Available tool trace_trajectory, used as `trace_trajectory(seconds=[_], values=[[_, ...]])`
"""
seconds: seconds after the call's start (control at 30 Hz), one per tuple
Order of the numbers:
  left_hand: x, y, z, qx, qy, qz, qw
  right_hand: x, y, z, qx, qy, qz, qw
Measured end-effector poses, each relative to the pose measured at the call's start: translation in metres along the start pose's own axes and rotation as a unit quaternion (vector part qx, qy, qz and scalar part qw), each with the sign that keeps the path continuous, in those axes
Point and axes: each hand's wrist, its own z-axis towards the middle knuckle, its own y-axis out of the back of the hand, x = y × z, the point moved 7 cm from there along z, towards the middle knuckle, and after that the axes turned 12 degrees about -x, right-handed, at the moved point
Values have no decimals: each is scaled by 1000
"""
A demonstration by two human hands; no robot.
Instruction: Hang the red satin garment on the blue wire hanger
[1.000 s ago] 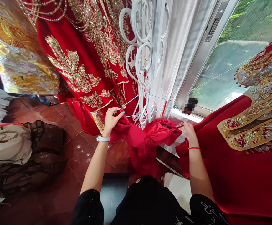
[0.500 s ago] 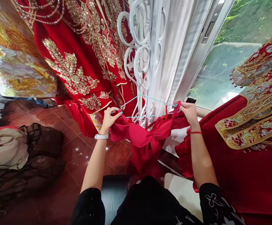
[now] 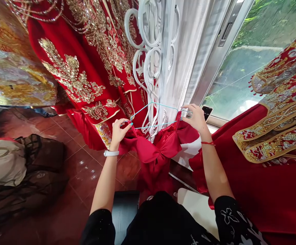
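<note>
A plain red satin dress (image 3: 160,149) with a bow front hangs from a thin light-blue wire hanger (image 3: 160,106), which hooks on a white ornate metal screen (image 3: 150,51). My left hand (image 3: 119,131) is pinched on the hanger's left end together with the dress's strap. My right hand (image 3: 196,117) is at the hanger's right end, its fingers curled round the wire beside the other red strap (image 3: 178,119).
Red garments with gold embroidery hang at the left (image 3: 86,68) and lie at the right (image 3: 278,129). A phone (image 3: 207,111) rests on the window sill. Dark bags (image 3: 27,170) sit on the red tiled floor (image 3: 86,170). A white curtain (image 3: 188,51) hangs by the window.
My right hand rose from the bunched dress up to the hanger's right end, bringing the strap onto it. The dress now hangs spread below the hanger. My left hand stayed put.
</note>
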Motion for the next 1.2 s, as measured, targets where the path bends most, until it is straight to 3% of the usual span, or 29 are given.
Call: trace_trajectory(seconds=[0.07, 0.1, 0.2, 0.27, 0.37, 0.47, 0.57, 0.73, 0.83, 0.9, 1.0, 1.1, 1.2], values=[[-1, 2, -1, -8, -7, 0, 1000, 22, -7, -10, -59, 22, -5, 998], [-1, 3, -3, -13, -10, -9, 1000, 34, -20, -17, -52, 22, 26, 998], [11, 8, -13, -39, 23, -94, 995, 75, -90, -43, 101, 17, 176, 979], [29, 8, -27, -33, 74, -174, 981, 99, -136, -57, 171, 12, 219, 960], [57, 6, -52, -9, 148, -246, 958, 120, -191, -69, 234, -21, 205, 950], [74, 5, -71, 13, 201, -254, 946, 126, -222, -76, 262, -62, 161, 949], [76, 1, -80, 39, 206, -219, 953, 125, -229, -80, 245, -72, 139, 957], [71, 18, -76, -103, 178, -137, 969, 116, -224, -83, 227, -84, 130, 961], [60, 35, -58, -128, 153, -110, 974, 113, -220, -83, 237, -85, 135, 958], [45, 45, -36, -93, 119, -82, 985, 113, -218, -83, 251, -88, 136, 955], [10, 44, -2, 17, 44, -50, 998, 115, -216, -81, 266, -91, 137, 950], [-23, 23, 17, 139, -21, -32, 990, 114, -218, -79, 267, -101, 125, 950], [-36, -2, 21, 210, -39, 11, 977, 110, -222, -77, 272, -118, 113, 948]])
